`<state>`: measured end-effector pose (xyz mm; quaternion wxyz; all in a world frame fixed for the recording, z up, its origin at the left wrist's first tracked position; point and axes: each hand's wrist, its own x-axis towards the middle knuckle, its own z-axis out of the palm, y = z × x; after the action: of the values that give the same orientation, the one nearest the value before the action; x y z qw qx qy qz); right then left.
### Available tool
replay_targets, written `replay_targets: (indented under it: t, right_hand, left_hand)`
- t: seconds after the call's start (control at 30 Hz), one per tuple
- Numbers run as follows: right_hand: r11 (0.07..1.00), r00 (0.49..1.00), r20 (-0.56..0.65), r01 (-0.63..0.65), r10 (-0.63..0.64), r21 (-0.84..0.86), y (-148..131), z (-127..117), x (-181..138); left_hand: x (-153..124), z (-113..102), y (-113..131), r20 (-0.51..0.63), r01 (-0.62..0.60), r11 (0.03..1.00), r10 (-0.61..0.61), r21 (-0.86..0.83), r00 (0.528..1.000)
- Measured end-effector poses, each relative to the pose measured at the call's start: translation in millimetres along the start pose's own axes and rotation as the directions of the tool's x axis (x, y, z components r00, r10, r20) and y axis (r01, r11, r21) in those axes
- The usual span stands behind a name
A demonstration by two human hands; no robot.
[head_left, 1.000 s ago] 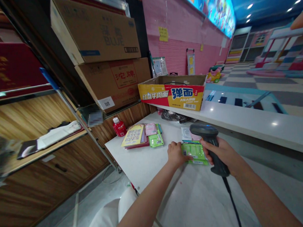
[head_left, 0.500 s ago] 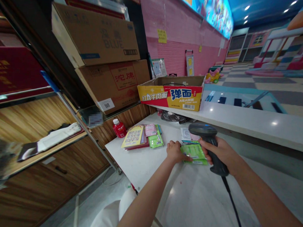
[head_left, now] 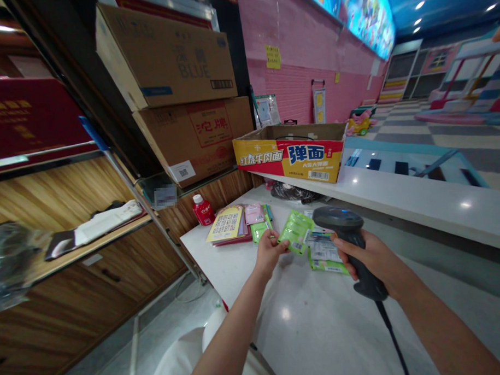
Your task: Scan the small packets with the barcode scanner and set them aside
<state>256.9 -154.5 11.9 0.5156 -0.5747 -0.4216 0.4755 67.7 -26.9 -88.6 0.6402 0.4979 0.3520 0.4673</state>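
Note:
My left hand (head_left: 272, 250) pinches the lower left corner of a green packet (head_left: 296, 231), which is tilted up off the white table (head_left: 236, 275). My right hand (head_left: 371, 260) is wrapped round the grip of a black barcode scanner (head_left: 358, 246), whose head points left and whose cable runs down toward me. Beneath the scanner head lies a pile of packets (head_left: 324, 250), silvery and green, partly hidden by the scanner. Left of my left hand, pink and green packets (head_left: 255, 214) rest beside a yellow printed card (head_left: 225, 223) on dark red folders.
A red bottle (head_left: 204, 211) with a white cap stands at the table's back left. An open yellow and red carton (head_left: 290, 159) sits on the raised white counter (head_left: 398, 196). Two brown cartons (head_left: 180, 69) are stacked behind. A metal pole (head_left: 127, 181) leans at left.
My left hand has lifted a green packet from the pile and moved it left, uncovering silvery packets. The scanner stays in my right hand. The view has shifted slightly.

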Motion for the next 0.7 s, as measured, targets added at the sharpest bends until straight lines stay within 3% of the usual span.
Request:
replay_targets:
  t: [0.13,0.23,0.7]
  right_hand:
    - [0.996,0.991,0.112,-0.068,0.073,-0.055,14,13,2]
    - [0.991,0.977,0.18,-0.101,0.116,-0.088,26,24,3]
    - [0.986,0.965,0.205,-0.158,0.165,-0.051,38,29,5]
  left_hand:
    - [0,-20,-14,-0.309,-0.181,0.983,0.167,-0.017,0.936]
    - [1,-28,-27,-0.419,-0.266,0.964,0.246,0.011,0.874]
    - [2,-31,-32,-0.487,-0.253,0.957,0.291,0.144,0.823]
